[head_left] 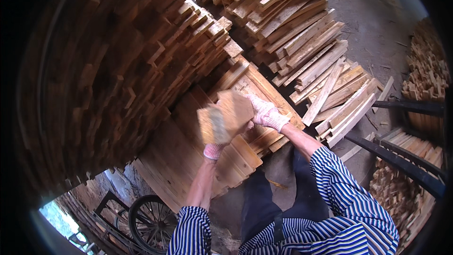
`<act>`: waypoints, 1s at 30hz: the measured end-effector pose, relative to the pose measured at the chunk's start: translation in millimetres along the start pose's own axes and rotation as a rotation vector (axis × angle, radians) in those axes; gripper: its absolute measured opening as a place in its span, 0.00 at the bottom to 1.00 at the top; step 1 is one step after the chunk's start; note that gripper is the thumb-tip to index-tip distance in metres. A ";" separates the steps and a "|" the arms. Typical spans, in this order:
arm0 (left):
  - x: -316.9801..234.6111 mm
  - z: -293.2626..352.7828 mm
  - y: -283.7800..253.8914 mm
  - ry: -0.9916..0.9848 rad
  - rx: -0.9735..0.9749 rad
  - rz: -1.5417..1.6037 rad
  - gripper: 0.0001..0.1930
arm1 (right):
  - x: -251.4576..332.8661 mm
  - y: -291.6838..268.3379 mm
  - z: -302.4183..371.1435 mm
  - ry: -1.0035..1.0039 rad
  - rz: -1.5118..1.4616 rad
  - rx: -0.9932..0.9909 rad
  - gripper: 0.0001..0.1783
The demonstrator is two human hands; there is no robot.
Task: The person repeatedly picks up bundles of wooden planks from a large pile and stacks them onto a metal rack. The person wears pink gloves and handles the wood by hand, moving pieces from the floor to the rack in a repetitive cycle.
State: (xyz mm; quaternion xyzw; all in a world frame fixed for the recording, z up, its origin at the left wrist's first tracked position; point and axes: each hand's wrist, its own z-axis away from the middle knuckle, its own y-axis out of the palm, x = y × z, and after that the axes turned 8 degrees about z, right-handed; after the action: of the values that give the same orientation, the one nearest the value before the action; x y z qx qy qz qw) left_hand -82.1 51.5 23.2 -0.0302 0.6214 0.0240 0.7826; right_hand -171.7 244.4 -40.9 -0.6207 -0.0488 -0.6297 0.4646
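Observation:
Between my two gloved hands is a bundle of short wooden boards (pixel 231 108), smeared by motion, with its cut ends turned toward my left. My left hand (pixel 213 151) grips it from the near-left side; most of its fingers are hidden behind the wood. At the far-right side my right hand (pixel 264 112) is closed on the same bundle. Both gloves are pale with a reddish tint. Beneath the bundle stands a low stack of planks (pixel 188 146), and a wooden tray-like frame (pixel 278 98) lies just beyond my right hand.
A tall wall of stacked wood (pixel 118 80) rises on my left. Loose slats (pixel 302 33) are heaped ahead to the right. Dark metal bars (pixel 396 160) jut in at the right, near more piled wood (pixel 401 203). A spoked wheel (pixel 153 224) stands at lower left.

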 end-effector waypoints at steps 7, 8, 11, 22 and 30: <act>151.7 108.3 -122.1 -0.277 -0.586 1.252 0.20 | 70.7 31.7 82.3 -0.134 -0.238 0.085 0.66; 164.0 93.3 -84.6 -0.304 -0.559 1.188 0.24 | 44.6 43.1 99.4 0.007 -0.218 0.133 0.62; 146.4 94.9 -34.6 -0.324 -0.628 1.017 0.35 | 8.4 75.1 112.3 0.295 -0.143 0.170 0.48; 160.4 79.0 -73.5 -0.454 -0.547 1.030 0.40 | -9.1 188.0 4.9 0.203 0.399 -0.012 0.38; 157.5 45.3 -56.4 -0.454 -0.610 0.788 0.44 | 65.3 160.5 56.3 0.223 -0.124 0.043 0.58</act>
State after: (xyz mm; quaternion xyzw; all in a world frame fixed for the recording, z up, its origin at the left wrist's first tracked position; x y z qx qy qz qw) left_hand 1.8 -1.2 -119.0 -0.0149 0.3661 0.5003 0.7845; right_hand -13.4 155.7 -57.0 -0.5323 -0.0486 -0.7213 0.4405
